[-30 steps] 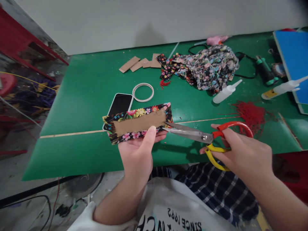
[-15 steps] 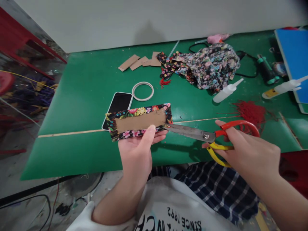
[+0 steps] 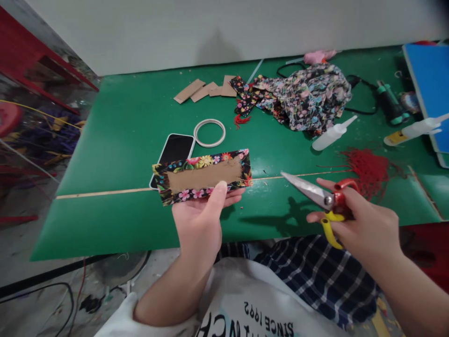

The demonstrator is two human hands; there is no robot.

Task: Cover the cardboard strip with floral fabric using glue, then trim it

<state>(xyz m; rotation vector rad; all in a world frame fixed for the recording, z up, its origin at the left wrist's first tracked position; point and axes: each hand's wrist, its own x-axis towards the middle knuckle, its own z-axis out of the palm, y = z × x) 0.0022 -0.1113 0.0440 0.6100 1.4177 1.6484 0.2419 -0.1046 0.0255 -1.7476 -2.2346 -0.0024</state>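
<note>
A craft workshop: green worktable strewn with cardboard strips, floral fabric, glue bottles and red thread.

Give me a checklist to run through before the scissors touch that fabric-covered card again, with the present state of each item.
1. Left hand grips the fabric-covered card: ok, thumb on its lower edge.
2. Right hand holds the scissors: ok.
3. Blades shut: ok.
4. Blade tips apart from card and fingers: ok.
5. Phone out from under the card: not ok, the card overlaps it in view.
6. Fabric stuck down all round the card: cannot tell.
</note>
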